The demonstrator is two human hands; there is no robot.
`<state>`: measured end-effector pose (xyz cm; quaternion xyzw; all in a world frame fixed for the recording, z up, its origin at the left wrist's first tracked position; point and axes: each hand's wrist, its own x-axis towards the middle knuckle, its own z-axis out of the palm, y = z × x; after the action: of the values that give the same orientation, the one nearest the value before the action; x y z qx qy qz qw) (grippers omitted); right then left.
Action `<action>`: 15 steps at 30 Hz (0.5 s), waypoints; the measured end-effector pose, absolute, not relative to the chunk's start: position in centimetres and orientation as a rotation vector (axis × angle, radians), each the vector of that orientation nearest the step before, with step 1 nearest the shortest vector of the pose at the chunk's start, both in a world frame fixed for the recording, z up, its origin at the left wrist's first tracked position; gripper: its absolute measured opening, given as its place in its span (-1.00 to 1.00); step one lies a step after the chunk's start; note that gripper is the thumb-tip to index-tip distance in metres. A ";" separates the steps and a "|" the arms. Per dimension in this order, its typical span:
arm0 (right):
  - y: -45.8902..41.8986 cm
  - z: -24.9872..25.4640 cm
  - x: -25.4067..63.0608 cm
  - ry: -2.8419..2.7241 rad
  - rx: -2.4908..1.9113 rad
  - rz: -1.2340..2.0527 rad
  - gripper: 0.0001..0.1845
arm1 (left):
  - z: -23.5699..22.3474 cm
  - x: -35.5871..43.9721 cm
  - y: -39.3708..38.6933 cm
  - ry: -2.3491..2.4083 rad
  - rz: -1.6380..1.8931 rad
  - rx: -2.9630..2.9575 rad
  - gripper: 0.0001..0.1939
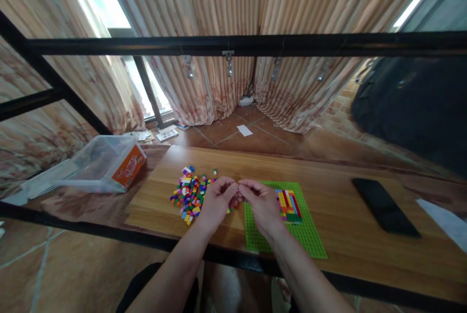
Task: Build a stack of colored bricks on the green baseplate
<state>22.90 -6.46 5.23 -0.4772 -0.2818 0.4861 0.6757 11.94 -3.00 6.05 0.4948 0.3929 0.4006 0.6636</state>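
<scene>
My left hand (219,201) and my right hand (261,202) meet over the wooden board, fingertips pinched close together. Whatever sits between the fingers is too small and too covered to make out. Beside my left hand lies a loose pile of small coloured toy bricks (191,194). Under my right hand is a green studded baseplate (310,240), partly hidden by the hand and forearm. On it stands a block of built bricks (290,203) in red, yellow, blue, green and other colours, its left side covered by my right hand.
A clear plastic bin (98,162) with an orange label stands left of the wooden board (226,160). A dark flat slab (385,206) and a white sheet (443,218) lie at right. Black metal rails (255,45) cross in front of the curtains.
</scene>
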 end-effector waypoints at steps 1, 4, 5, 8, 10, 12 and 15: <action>-6.5 5.2 22.8 -0.627 -1.063 1.119 -0.77 | 6.0 11.8 -3.1 0.873 0.898 1.065 -0.71; -6.6 5.0 22.5 -0.595 -1.036 1.204 -0.74 | 5.9 11.3 -3.1 0.834 0.862 0.940 -0.68; -6.6 4.9 22.4 -0.593 -1.035 1.218 -0.72 | 5.8 11.1 -2.9 0.832 0.847 0.927 -0.68; -6.4 4.2 22.5 -0.623 -1.099 1.184 -0.68 | 5.9 10.0 -1.9 0.881 0.831 1.076 -0.71; -6.1 3.5 22.7 -0.734 -1.217 1.085 -0.72 | 6.0 8.9 -1.0 1.003 0.879 1.348 -0.76; -6.0 2.9 22.9 -0.940 -1.372 0.933 -0.80 | 5.8 7.7 -0.2 1.196 0.923 1.687 -0.84; -6.0 2.3 22.9 -1.278 -1.564 0.702 -0.84 | 5.3 6.6 0.3 1.333 0.803 1.982 -0.82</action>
<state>22.88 -6.04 2.28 -0.6412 -0.5241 0.2880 0.4809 6.60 0.30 5.32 0.7488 0.5036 0.3036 0.3058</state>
